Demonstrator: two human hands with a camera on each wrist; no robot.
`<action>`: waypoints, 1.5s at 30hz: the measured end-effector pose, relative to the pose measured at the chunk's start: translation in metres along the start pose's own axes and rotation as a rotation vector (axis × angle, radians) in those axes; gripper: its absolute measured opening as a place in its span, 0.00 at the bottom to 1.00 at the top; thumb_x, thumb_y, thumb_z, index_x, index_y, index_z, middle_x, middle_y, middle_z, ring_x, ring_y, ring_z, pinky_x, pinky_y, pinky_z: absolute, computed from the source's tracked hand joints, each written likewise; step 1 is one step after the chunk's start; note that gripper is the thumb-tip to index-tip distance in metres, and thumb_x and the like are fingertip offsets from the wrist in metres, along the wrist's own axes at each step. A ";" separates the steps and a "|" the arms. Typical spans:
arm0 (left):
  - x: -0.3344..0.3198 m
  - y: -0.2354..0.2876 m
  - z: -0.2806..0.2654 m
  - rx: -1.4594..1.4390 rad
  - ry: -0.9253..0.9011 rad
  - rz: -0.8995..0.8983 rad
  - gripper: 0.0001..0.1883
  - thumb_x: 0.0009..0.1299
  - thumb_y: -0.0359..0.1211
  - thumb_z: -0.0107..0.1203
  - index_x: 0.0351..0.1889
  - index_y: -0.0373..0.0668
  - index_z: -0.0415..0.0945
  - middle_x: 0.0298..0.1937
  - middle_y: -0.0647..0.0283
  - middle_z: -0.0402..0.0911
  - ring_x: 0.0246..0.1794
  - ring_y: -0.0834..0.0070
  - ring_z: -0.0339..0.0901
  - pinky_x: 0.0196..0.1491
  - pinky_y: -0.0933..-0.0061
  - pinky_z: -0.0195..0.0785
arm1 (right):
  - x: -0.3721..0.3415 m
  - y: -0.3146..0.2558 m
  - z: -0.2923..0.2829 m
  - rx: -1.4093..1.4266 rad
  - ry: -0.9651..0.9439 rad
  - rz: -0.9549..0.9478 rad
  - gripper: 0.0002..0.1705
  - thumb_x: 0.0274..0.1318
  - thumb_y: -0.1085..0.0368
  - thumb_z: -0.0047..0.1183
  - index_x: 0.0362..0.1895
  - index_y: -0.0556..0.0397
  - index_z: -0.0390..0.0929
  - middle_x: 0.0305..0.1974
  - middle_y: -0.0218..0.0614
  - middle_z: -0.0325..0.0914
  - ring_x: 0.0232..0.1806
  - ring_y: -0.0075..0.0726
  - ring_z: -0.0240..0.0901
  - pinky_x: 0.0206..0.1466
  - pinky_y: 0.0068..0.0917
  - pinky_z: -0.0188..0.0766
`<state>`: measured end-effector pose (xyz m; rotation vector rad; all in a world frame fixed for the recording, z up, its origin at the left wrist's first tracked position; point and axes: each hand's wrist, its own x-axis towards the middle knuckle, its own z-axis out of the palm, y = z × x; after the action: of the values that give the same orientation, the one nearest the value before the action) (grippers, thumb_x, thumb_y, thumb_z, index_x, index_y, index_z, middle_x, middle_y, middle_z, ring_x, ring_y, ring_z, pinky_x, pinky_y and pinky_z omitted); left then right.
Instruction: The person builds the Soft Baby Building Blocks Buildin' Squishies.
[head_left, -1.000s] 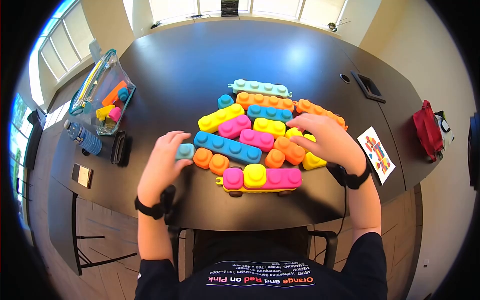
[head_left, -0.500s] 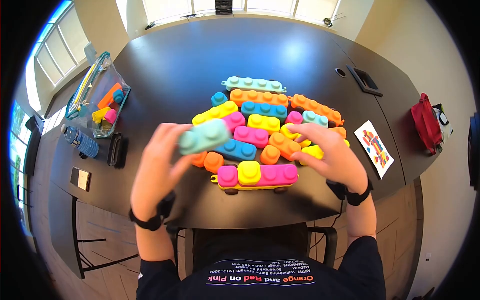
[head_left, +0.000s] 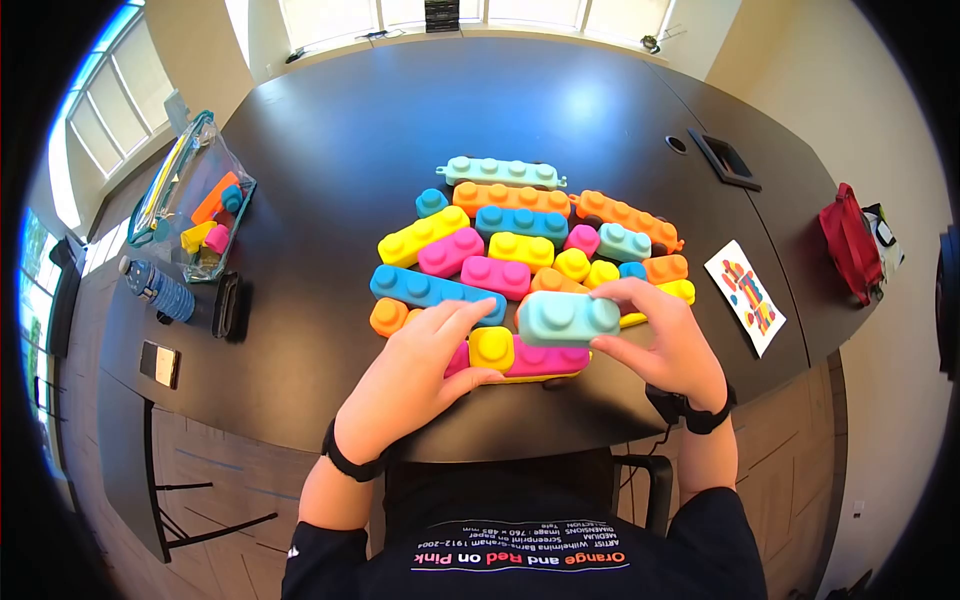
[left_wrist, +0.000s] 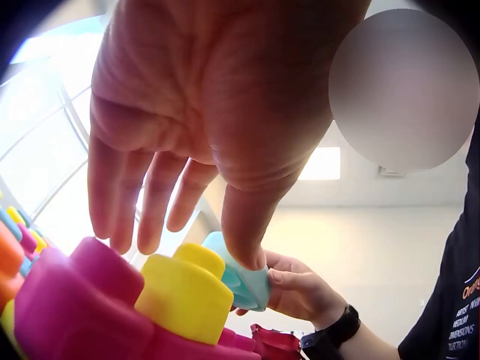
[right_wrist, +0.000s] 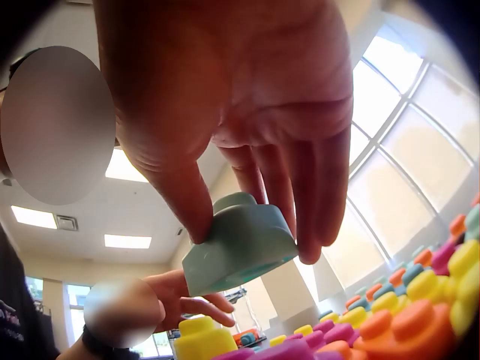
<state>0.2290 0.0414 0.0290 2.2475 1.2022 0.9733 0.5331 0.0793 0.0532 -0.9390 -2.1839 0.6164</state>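
Mint block (head_left: 568, 318), pinched by the right hand (head_left: 668, 348) above the near pink block (head_left: 552, 361), seems at the placing step, likely needing lining up next, while the left hand (head_left: 418, 362), fingers loose, hangs beside the yellow block (head_left: 492, 349).

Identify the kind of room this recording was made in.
Probably a meeting room or office: a large dark table with a round opening in its top, a chair with armrests, and broad windows.
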 end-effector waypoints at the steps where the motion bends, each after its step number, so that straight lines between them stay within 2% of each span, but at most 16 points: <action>1: -0.003 -0.002 0.002 0.020 -0.037 -0.027 0.35 0.62 0.34 0.77 0.68 0.41 0.76 0.58 0.53 0.83 0.57 0.52 0.80 0.60 0.58 0.75 | -0.005 0.006 -0.001 0.007 -0.025 0.029 0.23 0.58 0.66 0.73 0.56 0.57 0.81 0.47 0.42 0.84 0.46 0.43 0.84 0.53 0.34 0.80; 5: -0.009 -0.008 0.011 0.028 -0.023 -0.025 0.32 0.64 0.35 0.75 0.64 0.39 0.75 0.53 0.54 0.83 0.55 0.53 0.80 0.56 0.57 0.75 | -0.018 0.016 0.010 0.083 -0.084 0.076 0.23 0.58 0.67 0.73 0.56 0.56 0.81 0.46 0.40 0.84 0.46 0.43 0.83 0.55 0.34 0.80; 10: -0.009 -0.012 0.015 0.029 0.008 -0.035 0.25 0.62 0.32 0.75 0.56 0.39 0.78 0.50 0.56 0.84 0.50 0.50 0.82 0.53 0.58 0.77 | -0.018 0.021 0.021 0.066 -0.095 0.050 0.24 0.57 0.66 0.74 0.57 0.56 0.82 0.48 0.41 0.85 0.48 0.42 0.84 0.56 0.34 0.80; 12: -0.009 -0.012 0.015 0.018 0.010 -0.037 0.25 0.62 0.32 0.75 0.56 0.40 0.78 0.50 0.56 0.85 0.50 0.51 0.83 0.53 0.58 0.77 | -0.016 0.022 0.024 0.052 -0.100 0.034 0.25 0.55 0.66 0.75 0.57 0.55 0.83 0.49 0.40 0.86 0.49 0.41 0.84 0.56 0.34 0.79; 14: -0.009 -0.013 0.014 0.007 0.011 -0.037 0.25 0.62 0.32 0.75 0.56 0.40 0.78 0.50 0.56 0.85 0.50 0.51 0.83 0.52 0.58 0.78 | -0.015 0.023 0.026 0.101 -0.098 0.094 0.23 0.57 0.65 0.74 0.55 0.56 0.83 0.49 0.42 0.87 0.50 0.47 0.84 0.57 0.36 0.79; 18: -0.007 -0.012 0.012 0.003 -0.009 -0.066 0.27 0.59 0.32 0.78 0.56 0.39 0.80 0.52 0.55 0.87 0.52 0.52 0.84 0.55 0.61 0.78 | -0.015 0.019 0.029 0.055 -0.099 0.066 0.23 0.57 0.64 0.74 0.55 0.55 0.84 0.49 0.41 0.87 0.50 0.47 0.84 0.56 0.36 0.79; 24: -0.008 -0.010 0.016 0.006 -0.008 -0.084 0.27 0.59 0.32 0.78 0.56 0.39 0.80 0.52 0.55 0.87 0.52 0.52 0.84 0.56 0.62 0.78 | -0.019 0.020 0.033 0.105 -0.094 0.156 0.24 0.58 0.63 0.74 0.57 0.54 0.84 0.49 0.39 0.88 0.48 0.43 0.85 0.53 0.35 0.80; 27: -0.009 -0.012 0.017 0.014 0.002 -0.093 0.27 0.59 0.32 0.78 0.55 0.39 0.80 0.51 0.55 0.86 0.52 0.52 0.84 0.56 0.62 0.78 | -0.023 0.017 0.037 0.098 -0.081 0.183 0.26 0.56 0.66 0.74 0.59 0.52 0.84 0.52 0.38 0.88 0.51 0.40 0.86 0.55 0.32 0.83; 29: -0.010 -0.012 0.017 0.014 0.000 -0.098 0.27 0.58 0.32 0.79 0.55 0.39 0.79 0.51 0.55 0.86 0.53 0.52 0.84 0.56 0.62 0.78 | -0.026 0.017 0.041 0.060 -0.016 0.166 0.26 0.59 0.61 0.74 0.59 0.53 0.83 0.51 0.41 0.88 0.46 0.45 0.86 0.50 0.35 0.81; 35: -0.011 -0.013 0.018 0.011 0.020 -0.103 0.27 0.58 0.32 0.79 0.54 0.39 0.79 0.51 0.55 0.86 0.53 0.52 0.83 0.57 0.61 0.77 | -0.031 0.013 0.046 -0.008 0.023 0.171 0.26 0.61 0.59 0.72 0.60 0.53 0.82 0.51 0.46 0.88 0.43 0.50 0.85 0.49 0.36 0.81; 39: -0.011 -0.013 0.018 0.008 0.015 -0.100 0.27 0.58 0.31 0.79 0.54 0.38 0.79 0.51 0.54 0.86 0.53 0.51 0.83 0.57 0.61 0.77 | -0.033 0.013 0.049 -0.058 0.054 0.124 0.27 0.61 0.58 0.72 0.62 0.53 0.81 0.51 0.47 0.88 0.43 0.53 0.85 0.49 0.38 0.81; 41: -0.011 -0.013 0.017 0.008 0.015 -0.099 0.27 0.58 0.31 0.79 0.54 0.38 0.79 0.51 0.54 0.86 0.53 0.51 0.83 0.57 0.61 0.77 | -0.033 0.014 0.047 -0.033 0.019 0.179 0.29 0.61 0.57 0.72 0.63 0.54 0.80 0.52 0.47 0.88 0.45 0.54 0.85 0.50 0.38 0.80; 45: -0.013 -0.015 0.019 0.000 0.021 -0.093 0.27 0.58 0.31 0.78 0.55 0.38 0.79 0.52 0.54 0.86 0.53 0.51 0.83 0.58 0.61 0.77 | -0.035 0.018 0.049 -0.025 0.029 0.175 0.29 0.61 0.57 0.72 0.63 0.54 0.80 0.53 0.47 0.87 0.46 0.54 0.85 0.51 0.38 0.80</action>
<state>0.2299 0.0379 0.0021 2.1657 1.3035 0.9630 0.5231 0.0563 -0.0045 -1.1546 -2.1032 0.6541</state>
